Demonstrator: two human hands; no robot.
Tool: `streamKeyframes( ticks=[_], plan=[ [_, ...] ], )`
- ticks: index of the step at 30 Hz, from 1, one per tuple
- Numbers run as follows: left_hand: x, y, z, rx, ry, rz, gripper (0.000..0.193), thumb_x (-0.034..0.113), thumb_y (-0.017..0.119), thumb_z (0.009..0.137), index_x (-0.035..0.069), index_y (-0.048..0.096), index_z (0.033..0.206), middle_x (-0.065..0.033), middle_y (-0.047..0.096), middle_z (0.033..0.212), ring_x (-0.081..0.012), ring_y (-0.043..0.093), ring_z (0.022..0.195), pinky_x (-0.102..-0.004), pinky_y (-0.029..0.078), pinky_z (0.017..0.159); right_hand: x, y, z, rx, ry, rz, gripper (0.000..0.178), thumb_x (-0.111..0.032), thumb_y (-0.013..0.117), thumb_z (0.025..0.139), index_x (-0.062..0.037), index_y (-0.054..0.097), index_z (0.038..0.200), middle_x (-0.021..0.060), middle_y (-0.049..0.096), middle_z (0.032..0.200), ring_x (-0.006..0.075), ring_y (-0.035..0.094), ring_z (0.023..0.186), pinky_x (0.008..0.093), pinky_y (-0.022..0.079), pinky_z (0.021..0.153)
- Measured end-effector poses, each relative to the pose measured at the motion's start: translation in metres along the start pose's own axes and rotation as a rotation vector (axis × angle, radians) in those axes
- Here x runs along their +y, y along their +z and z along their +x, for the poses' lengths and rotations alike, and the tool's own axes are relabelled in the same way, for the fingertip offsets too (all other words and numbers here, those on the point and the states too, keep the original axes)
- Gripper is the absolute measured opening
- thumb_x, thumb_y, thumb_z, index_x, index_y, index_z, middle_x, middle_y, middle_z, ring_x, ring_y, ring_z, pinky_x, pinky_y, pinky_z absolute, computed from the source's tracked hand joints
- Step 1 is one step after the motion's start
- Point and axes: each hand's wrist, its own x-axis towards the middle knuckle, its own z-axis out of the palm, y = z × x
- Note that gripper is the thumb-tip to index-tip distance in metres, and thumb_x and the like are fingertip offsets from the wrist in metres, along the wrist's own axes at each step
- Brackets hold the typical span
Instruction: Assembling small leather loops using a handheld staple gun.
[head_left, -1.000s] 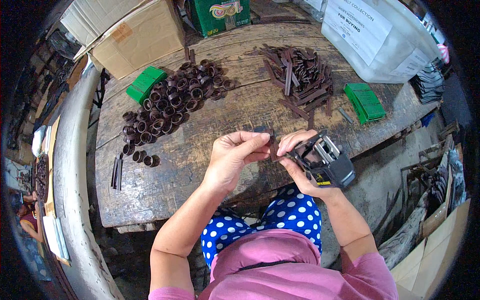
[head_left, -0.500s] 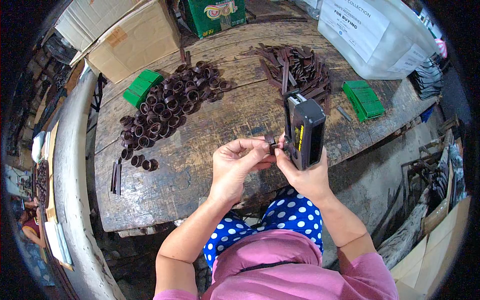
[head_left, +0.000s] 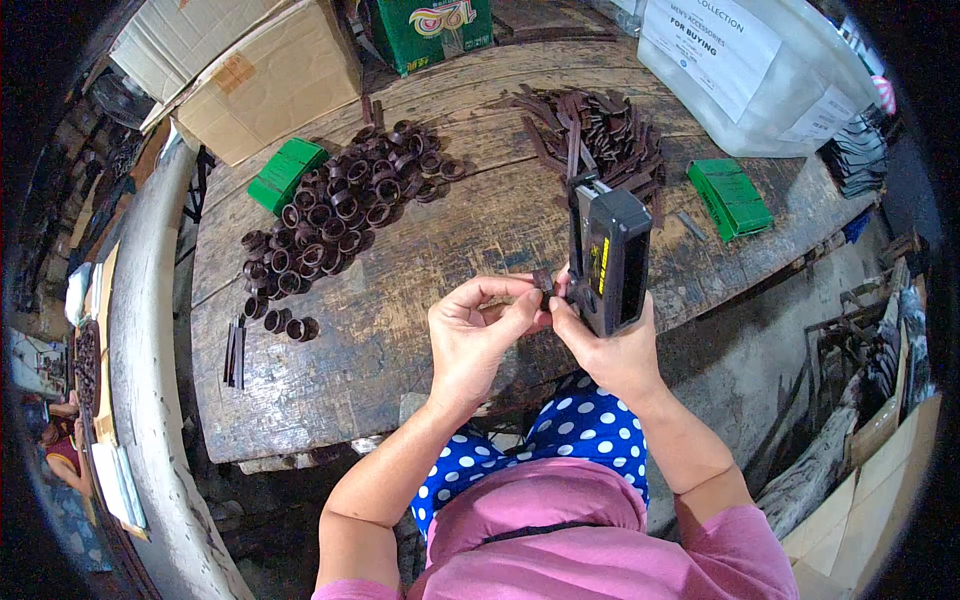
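Observation:
My left hand point(head_left: 472, 335) pinches a small dark brown strip bent into a loop point(head_left: 543, 280) between thumb and fingers, low over the table's near edge. My right hand point(head_left: 620, 362) is wrapped round a black stapler point(head_left: 618, 262) with yellow marking, held upright. Its lower end is close against the loop, and the fingers there hide whether the two touch. Right-hand fingertips also reach the loop. To the left spreads a heap of finished-looking dark brown rings point(head_left: 340, 208). Beyond the stapler lies a pile of flat dark brown strips point(head_left: 612, 140).
A worn wooden table point(head_left: 440, 240) carries two green boxes, one left point(head_left: 287, 176) and one right point(head_left: 730, 198). A small grey bar point(head_left: 691, 226) lies by the right one. Several thin strips point(head_left: 234, 354) lie at left. Behind are a cardboard box point(head_left: 270, 85) and a translucent bin point(head_left: 750, 120).
The top of the stapler has tipped slightly toward me. Both hands keep nearly the same place around the loop, and the view has shifted a little.

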Motion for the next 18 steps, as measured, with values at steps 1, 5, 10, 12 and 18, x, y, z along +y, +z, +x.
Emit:
streamKeyframes(
  ticks=[1,5,10,12,18],
  plan=[
    [0.000,0.000,0.000,0.001,0.000,0.000,0.010,0.004,0.068,0.082,-0.002,0.063,0.088,-0.0093,0.065,0.091,-0.0151,0.065,0.072,-0.0311,0.056,0.068,0.000,0.000,0.000,0.000,0.001,0.000,0.023,-0.001,0.066,0.075,-0.0009,0.057,0.097,0.0046,0.062,0.082,0.0098,0.061,0.076,0.0257,0.049,0.069],
    [0.001,-0.005,0.001,-0.018,0.002,0.058,0.011,0.004,0.069,0.082,-0.004,0.063,0.087,-0.0092,0.066,0.084,-0.0142,0.064,0.070,-0.0287,0.055,0.065,0.000,-0.002,-0.001,-0.041,0.039,-0.025,0.026,-0.004,0.069,0.074,-0.0001,0.057,0.097,0.0062,0.063,0.081,0.0124,0.062,0.074,0.0271,0.050,0.068],
    [0.014,-0.021,0.003,0.013,-0.069,0.146,0.010,0.004,0.069,0.081,-0.004,0.064,0.086,-0.0084,0.066,0.079,-0.0129,0.063,0.068,-0.0275,0.054,0.064,-0.022,-0.030,-0.002,-0.281,-0.147,-0.414,0.037,-0.016,0.073,0.072,0.0015,0.055,0.098,0.0168,0.061,0.078,0.0326,0.064,0.072,0.0340,0.049,0.065],
    [0.022,-0.027,0.002,-0.001,-0.077,0.192,0.011,0.004,0.070,0.081,-0.004,0.064,0.086,-0.0086,0.066,0.078,-0.0134,0.064,0.067,-0.0269,0.054,0.064,-0.026,-0.049,0.000,-0.421,-0.252,-0.656,0.044,-0.020,0.073,0.067,0.0008,0.053,0.100,0.0192,0.059,0.080,0.0387,0.061,0.075,0.0401,0.049,0.067],
    [0.036,-0.028,-0.008,-0.022,-0.061,0.271,0.012,0.001,0.070,0.079,-0.007,0.064,0.085,-0.0127,0.067,0.088,-0.0175,0.067,0.075,-0.0268,0.056,0.069,-0.016,-0.068,0.000,-0.557,-0.435,-0.961,0.049,-0.016,0.068,0.054,0.0015,0.048,0.095,0.0188,0.055,0.084,0.0372,0.057,0.082,0.0431,0.046,0.076]
  ],
)
